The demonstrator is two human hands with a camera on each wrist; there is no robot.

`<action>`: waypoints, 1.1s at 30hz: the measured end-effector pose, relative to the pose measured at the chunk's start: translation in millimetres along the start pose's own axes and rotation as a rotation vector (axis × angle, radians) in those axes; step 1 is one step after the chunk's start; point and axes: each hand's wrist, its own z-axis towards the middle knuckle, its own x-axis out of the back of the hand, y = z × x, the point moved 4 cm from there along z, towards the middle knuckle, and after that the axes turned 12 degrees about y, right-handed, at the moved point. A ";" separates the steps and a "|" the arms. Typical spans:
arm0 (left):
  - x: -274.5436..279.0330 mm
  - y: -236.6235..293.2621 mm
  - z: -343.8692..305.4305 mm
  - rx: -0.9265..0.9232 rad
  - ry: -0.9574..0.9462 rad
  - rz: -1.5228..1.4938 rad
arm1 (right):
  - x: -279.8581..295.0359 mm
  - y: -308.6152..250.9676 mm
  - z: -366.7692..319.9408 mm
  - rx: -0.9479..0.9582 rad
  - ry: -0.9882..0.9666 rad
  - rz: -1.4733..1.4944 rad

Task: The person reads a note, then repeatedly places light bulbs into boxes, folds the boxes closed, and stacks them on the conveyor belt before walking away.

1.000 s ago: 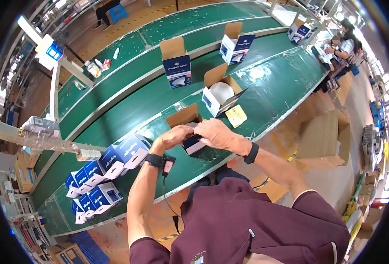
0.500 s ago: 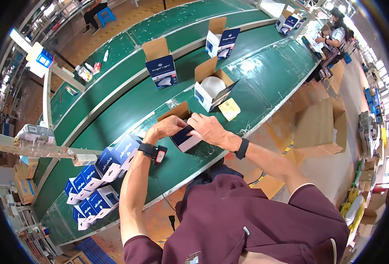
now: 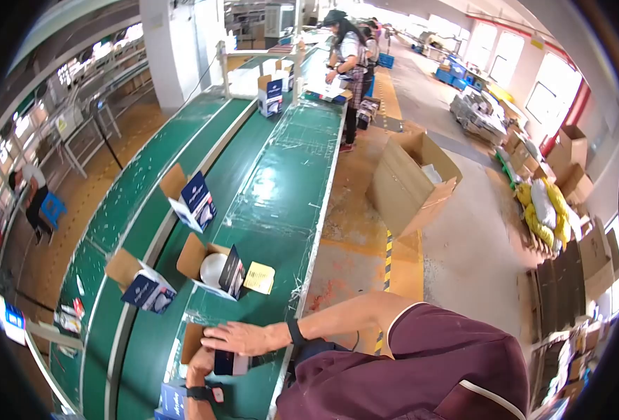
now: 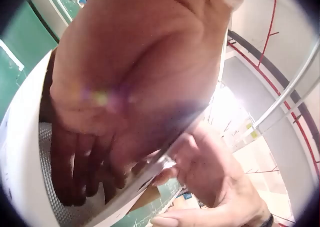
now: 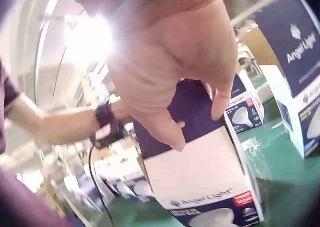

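Note:
A white and dark blue box (image 3: 231,363) stands on the green bench near its front edge, its brown flap (image 3: 191,343) raised. My left hand (image 3: 200,365) reaches into it; in the left wrist view the left hand (image 4: 130,82) has its fingers extended down inside the box wall (image 4: 20,152), beside a grey textured surface (image 4: 65,207). My right hand (image 3: 243,338) lies over the top. In the right wrist view, the right hand (image 5: 175,62) holds the box's dark blue flap (image 5: 192,112), thumb and fingers spread across its edges. The box's contents are mostly hidden.
Ahead stand an open box with a round white item (image 3: 213,269), a yellow note (image 3: 260,278) and more open boxes (image 3: 148,294). Blue boxes (image 3: 172,399) sit near my left wrist. A large carton (image 3: 411,185) is on the floor; a person (image 3: 348,63) stands farther along the bench.
The head view has swung right, showing more of the aisle. Both hands remain at the same box; the right hand now lies flatter across its top.

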 end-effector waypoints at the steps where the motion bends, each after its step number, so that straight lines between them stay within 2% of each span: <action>1: -1.1 -1.2 0.7 0.001 -0.006 0.001 | 2.2 -3.2 -2.0 0.025 0.047 -0.025; 5: -1.4 -5.2 -1.6 0.016 -0.009 -0.010 | -6.2 7.5 -9.8 0.101 0.243 0.029; 9: 0.1 -9.1 -11.4 0.010 0.000 0.011 | 1.0 12.6 -0.4 0.061 0.073 0.232; 10: -1.9 30.8 -23.4 0.082 0.095 0.032 | 4.0 15.1 4.3 0.057 0.029 0.226; 11: 11.7 10.1 -23.0 0.022 0.150 0.058 | 5.8 18.1 8.9 0.054 -0.017 0.224; 12: 28.5 45.9 -42.2 0.096 0.178 0.147 | 21.3 13.6 17.6 -0.059 -0.061 0.283; 13: 50.8 65.6 -57.8 -0.008 0.280 0.018 | 17.1 22.0 17.0 -0.080 0.012 0.393; 14: 88.3 76.1 -73.2 -0.160 0.505 0.273 | 29.6 16.6 21.3 -0.138 0.036 0.320; 15: 124.7 86.3 -92.4 -0.248 0.765 0.549 | 27.4 14.5 21.1 -0.041 0.240 0.392; 16: 131.4 103.6 -117.3 -0.404 1.246 0.793 | 21.5 15.7 21.8 -0.107 0.220 0.423; 17: 130.9 122.0 -130.1 -0.232 1.424 1.045 | 13.3 14.2 23.5 -0.029 0.221 0.276; 18: 105.1 127.9 -134.1 -0.363 1.338 1.041 | 6.3 15.2 21.9 -0.116 0.218 0.299; 19: 78.8 133.3 -137.3 -0.487 1.241 1.032 | -1.3 17.3 23.2 -0.106 0.209 0.232; 20: 37.1 134.1 -136.1 -0.437 1.069 0.808 | -2.8 18.4 26.6 -0.067 0.236 0.211; 21: -4.4 118.1 -128.0 -0.323 0.833 0.787 | 0.4 17.8 30.5 -0.037 0.210 0.200; 23: -65.5 87.9 -118.9 -0.213 0.751 0.875 | -0.3 22.0 34.5 -0.049 0.009 0.142; 25: -87.7 49.8 -112.6 -0.093 0.725 1.023 | -5.0 20.6 32.1 0.054 -0.169 0.008; 26: -91.0 27.7 -105.7 -0.120 0.826 1.087 | -6.7 19.9 30.0 0.110 -0.262 -0.053; 29: -85.2 0.3 -98.4 -0.138 0.850 0.956 | -1.8 10.9 14.1 0.265 -0.307 -0.027; 30: -81.9 7.1 -98.0 -0.190 0.871 0.973 | 0.9 8.9 15.7 0.289 -0.376 -0.093; 33: -80.5 19.5 -99.8 -0.162 0.820 0.980 | -13.8 11.8 14.0 0.339 -0.345 -0.152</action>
